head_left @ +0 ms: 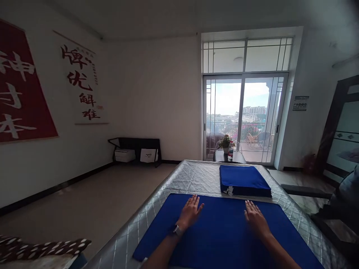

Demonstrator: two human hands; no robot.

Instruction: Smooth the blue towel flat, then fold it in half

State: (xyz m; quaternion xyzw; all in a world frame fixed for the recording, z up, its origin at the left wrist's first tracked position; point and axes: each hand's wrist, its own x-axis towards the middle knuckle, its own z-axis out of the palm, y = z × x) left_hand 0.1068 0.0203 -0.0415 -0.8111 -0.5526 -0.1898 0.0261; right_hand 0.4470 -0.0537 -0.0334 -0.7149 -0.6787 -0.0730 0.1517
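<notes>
A blue cloth (221, 231) lies spread out flat over the near part of the table. My left hand (190, 212) rests palm down on its left half, fingers stretched toward the far edge; a watch (177, 230) is on that wrist. On the right half lies my right hand (256, 220), also flat with fingers extended. Neither hand holds anything. Just beyond the cloth sits a stack of folded blue cloths (244, 179), with white tags (229, 190) showing at its near left corner.
A silver quilted cover (193, 175) drapes the table. Behind it stands a small dark table (218, 157) with a potted plant (225, 142) and a bottle (230, 151), before a glass sliding door (224, 108). A black bench (134, 144) stands by the far wall.
</notes>
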